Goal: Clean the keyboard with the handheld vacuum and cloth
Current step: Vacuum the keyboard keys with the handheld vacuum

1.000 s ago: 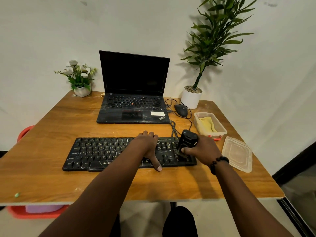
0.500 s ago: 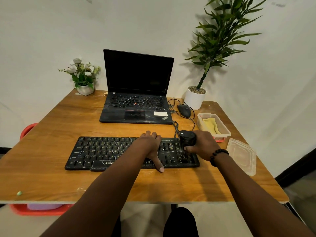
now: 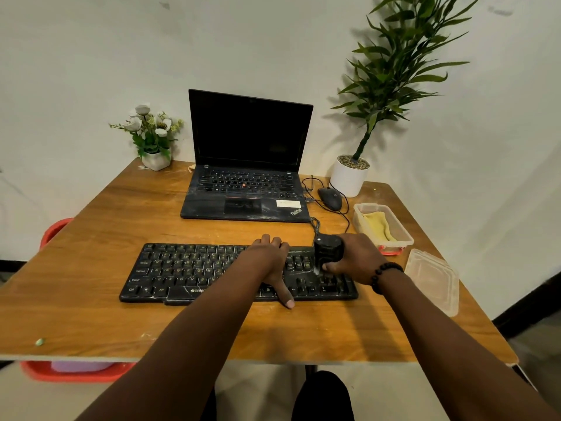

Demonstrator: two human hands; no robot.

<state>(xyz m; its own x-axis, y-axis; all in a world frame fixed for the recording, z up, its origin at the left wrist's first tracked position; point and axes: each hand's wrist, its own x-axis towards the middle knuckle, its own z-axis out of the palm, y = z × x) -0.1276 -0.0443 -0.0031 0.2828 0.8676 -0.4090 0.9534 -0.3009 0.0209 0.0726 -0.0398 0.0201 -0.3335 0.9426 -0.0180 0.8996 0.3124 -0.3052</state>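
Two hands are at the keyboard [image 3: 212, 270]: vacuum [image 3: 327, 252], clamped in right-hand fingers [image 3: 329, 265], has been shifted farther across its right keys; left hand [image 3: 270, 256] lies flat, fingers relaxed; vacuuming continues.

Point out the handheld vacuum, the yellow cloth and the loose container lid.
handheld vacuum [image 3: 327, 249]: head view, upper black body.
yellow cloth [image 3: 379, 227]: head view, middle of the fold inside the container.
container lid [image 3: 432, 281]: head view, centre of the clear panel.
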